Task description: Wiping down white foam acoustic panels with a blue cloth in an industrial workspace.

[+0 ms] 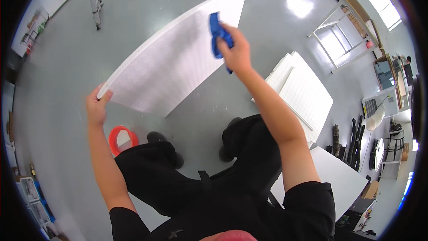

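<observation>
A large white board (165, 62) stands tilted in front of me. My left hand (99, 102) is closed on its lower left corner, with the thumb over the edge. My right hand (234, 51) grips a blue cloth (215, 27) against the board's face, toward the upper right; some fingers are hidden by the cloth. Part of a red-orange round container (115, 136) shows below my left hand, beside my dark shoe. A stack of white panels (305, 93) lies to my right.
A white flat surface (334, 178) is at the lower right. A white metal frame (321, 31), dark tubes (356, 143) and a boxy appliance (379, 105) stand along the right. A metal stand (96, 13) is ahead at upper left; shelves and bins (33, 196) line the left rim.
</observation>
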`<control>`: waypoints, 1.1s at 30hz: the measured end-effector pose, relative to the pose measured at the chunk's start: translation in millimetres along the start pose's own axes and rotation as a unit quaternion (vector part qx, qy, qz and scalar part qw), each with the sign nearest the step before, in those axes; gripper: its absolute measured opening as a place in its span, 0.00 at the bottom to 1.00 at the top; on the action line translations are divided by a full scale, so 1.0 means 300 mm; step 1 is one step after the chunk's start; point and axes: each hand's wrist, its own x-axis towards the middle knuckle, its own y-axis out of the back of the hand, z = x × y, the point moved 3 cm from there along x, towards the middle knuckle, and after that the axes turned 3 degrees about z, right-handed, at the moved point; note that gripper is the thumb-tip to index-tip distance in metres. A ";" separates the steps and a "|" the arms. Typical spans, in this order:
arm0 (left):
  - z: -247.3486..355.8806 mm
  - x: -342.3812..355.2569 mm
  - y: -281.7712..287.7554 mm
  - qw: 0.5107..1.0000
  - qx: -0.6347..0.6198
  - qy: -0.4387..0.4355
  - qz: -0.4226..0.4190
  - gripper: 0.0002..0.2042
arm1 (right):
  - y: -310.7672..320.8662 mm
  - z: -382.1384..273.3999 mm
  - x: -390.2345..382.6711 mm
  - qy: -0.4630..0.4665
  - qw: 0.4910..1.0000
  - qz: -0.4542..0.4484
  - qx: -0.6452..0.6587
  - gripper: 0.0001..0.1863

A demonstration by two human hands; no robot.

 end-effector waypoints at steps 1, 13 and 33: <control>0.007 0.004 -0.010 1.000 -0.003 -0.007 -0.001 0.17 | -0.022 -0.022 -0.016 0.029 0.999 -0.014 0.006 0.21; 0.068 0.043 -0.084 0.997 -0.005 -0.005 -0.070 0.16 | 0.023 -0.083 -0.061 0.211 0.970 -0.074 -0.097 0.24; 0.367 0.101 -0.480 0.902 0.378 -0.208 0.031 0.17 | -0.094 -0.079 -0.001 0.337 0.934 0.006 -0.118 0.16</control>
